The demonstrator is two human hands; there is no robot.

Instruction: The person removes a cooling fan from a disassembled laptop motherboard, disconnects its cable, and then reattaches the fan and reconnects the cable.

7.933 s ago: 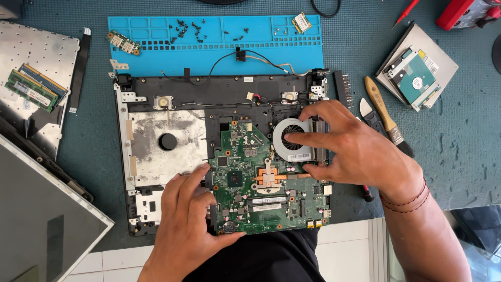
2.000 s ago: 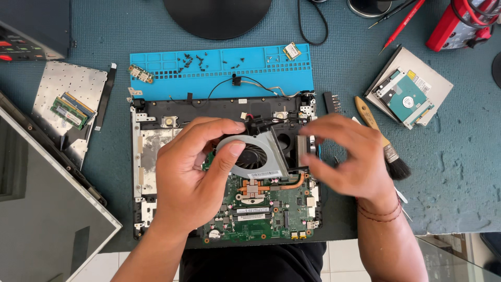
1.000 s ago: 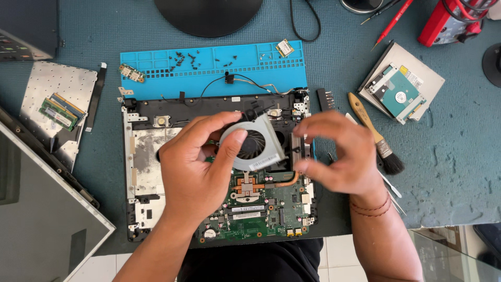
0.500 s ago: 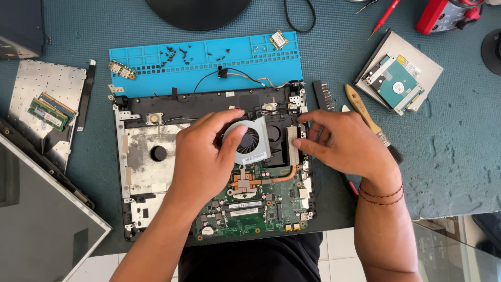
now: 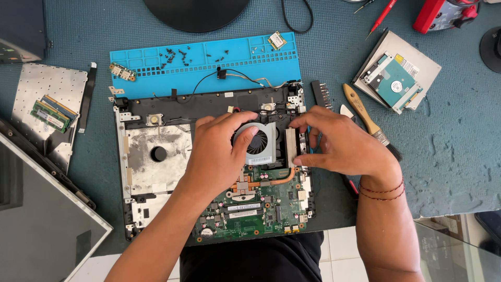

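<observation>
On the cooling fan (image 5: 259, 144), both hands.

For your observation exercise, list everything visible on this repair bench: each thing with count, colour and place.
Laptop base: one, black and silver, centre.
Motherboard: one, green, in the base.
Cooling fan: one, silver, between the hands.
Mat: one, blue, behind the base, holding small screws.
Memory sticks: two, green, left.
Hard drive: one, teal, top right.
Brush: one, wooden handle, right.
Screen panel: one, dark, lower left.
Left hand: on the fan.
Right hand: at the fan's right edge.
</observation>
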